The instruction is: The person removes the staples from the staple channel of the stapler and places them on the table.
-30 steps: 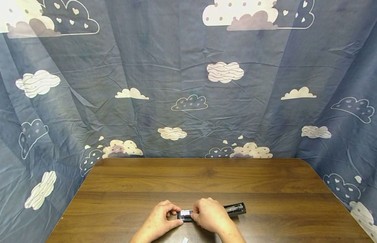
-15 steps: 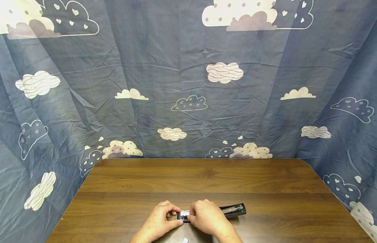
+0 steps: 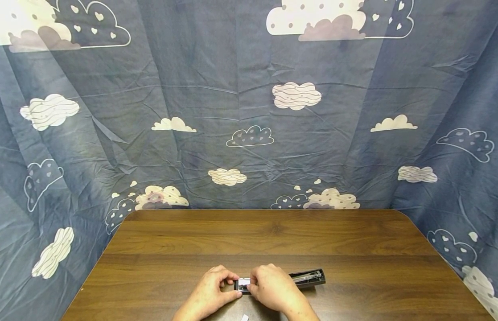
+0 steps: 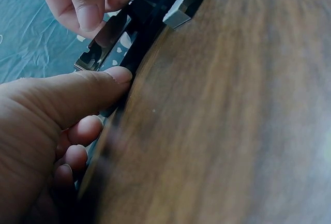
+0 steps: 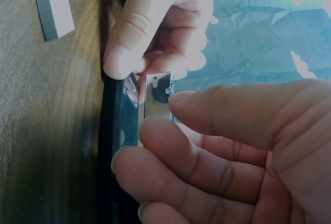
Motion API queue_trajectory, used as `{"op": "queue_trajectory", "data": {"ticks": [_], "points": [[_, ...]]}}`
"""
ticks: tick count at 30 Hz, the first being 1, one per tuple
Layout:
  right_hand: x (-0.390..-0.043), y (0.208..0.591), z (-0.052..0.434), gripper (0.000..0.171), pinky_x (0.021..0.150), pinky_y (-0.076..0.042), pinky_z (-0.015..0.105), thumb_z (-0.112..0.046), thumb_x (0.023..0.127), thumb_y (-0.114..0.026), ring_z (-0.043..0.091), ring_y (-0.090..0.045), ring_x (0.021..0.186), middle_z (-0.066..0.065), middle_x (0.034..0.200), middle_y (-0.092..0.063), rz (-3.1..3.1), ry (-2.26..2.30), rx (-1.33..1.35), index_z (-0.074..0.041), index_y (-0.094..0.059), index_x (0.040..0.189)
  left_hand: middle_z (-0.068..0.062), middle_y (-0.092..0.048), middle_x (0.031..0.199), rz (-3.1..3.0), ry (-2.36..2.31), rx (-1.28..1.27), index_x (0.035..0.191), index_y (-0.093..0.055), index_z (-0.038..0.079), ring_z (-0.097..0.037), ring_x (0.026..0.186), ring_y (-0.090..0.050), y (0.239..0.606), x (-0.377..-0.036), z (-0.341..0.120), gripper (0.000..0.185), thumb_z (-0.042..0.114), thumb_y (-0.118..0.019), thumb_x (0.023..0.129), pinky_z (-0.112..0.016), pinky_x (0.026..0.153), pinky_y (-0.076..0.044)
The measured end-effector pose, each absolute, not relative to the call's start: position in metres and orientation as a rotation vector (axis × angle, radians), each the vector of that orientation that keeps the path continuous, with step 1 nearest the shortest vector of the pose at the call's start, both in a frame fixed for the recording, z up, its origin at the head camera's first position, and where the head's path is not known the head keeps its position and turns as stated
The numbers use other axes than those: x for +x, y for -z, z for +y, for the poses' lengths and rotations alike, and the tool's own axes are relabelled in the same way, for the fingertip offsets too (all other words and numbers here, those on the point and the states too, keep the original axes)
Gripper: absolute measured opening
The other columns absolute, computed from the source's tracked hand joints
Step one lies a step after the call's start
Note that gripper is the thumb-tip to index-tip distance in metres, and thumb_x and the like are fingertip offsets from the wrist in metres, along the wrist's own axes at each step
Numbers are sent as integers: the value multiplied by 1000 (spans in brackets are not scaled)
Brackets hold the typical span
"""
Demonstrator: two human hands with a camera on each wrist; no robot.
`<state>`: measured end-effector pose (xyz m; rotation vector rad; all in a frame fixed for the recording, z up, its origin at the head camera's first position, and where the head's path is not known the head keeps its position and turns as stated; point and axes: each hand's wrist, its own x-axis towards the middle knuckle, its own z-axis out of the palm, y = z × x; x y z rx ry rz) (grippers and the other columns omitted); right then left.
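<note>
A black stapler (image 3: 309,277) lies opened out flat on the wooden table (image 3: 273,232), near its front edge. My left hand (image 3: 232,285) grips the stapler's left end between thumb and curled fingers. My right hand (image 3: 255,283) pinches the shiny metal magazine (image 5: 155,94) beside it, covering the stapler's middle. In the left wrist view my left thumb (image 4: 77,92) presses against the black base (image 4: 139,32), with the right hand (image 4: 88,1) above. The right wrist view shows the left hand (image 5: 150,32) just beyond my right fingers (image 5: 196,151).
A short strip of staples (image 3: 244,317) lies loose on the table at the front edge, just behind my hands; it also shows in both wrist views, strip (image 5: 54,8) and strip (image 4: 184,6). A blue cloud-print cloth (image 3: 249,111) hangs behind and around the table.
My right hand has shifted slightly left along the stapler, toward the left hand. The left hand and the stapler stay where they were.
</note>
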<state>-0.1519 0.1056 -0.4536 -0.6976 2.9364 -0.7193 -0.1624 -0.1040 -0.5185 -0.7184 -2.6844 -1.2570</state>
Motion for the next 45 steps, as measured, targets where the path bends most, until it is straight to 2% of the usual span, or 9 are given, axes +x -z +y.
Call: {"op": "queue_trajectory", "data": {"ticks": [29, 45], "points": [[-153, 453, 104, 19, 51, -36, 22, -22, 83, -77, -1, -43, 54, -16, 61, -55, 3014, 765, -693, -24, -65, 70, 13, -61, 85, -2655, 1256, -744, 97, -75, 20, 4, 77, -48, 522, -162, -106, 25, 30, -88, 78, -16, 67, -42], [-154, 456, 101, 16, 51, -35, 23, -22, 85, -77, 0, -42, 55, -15, 63, -57, 3047, 751, -703, -22, -68, 72, 13, -61, 85, -2654, 1262, -754, 97, -75, 19, 4, 78, -48, 521, -162, -105, 26, 31, -88, 78, -16, 68, -43]]}}
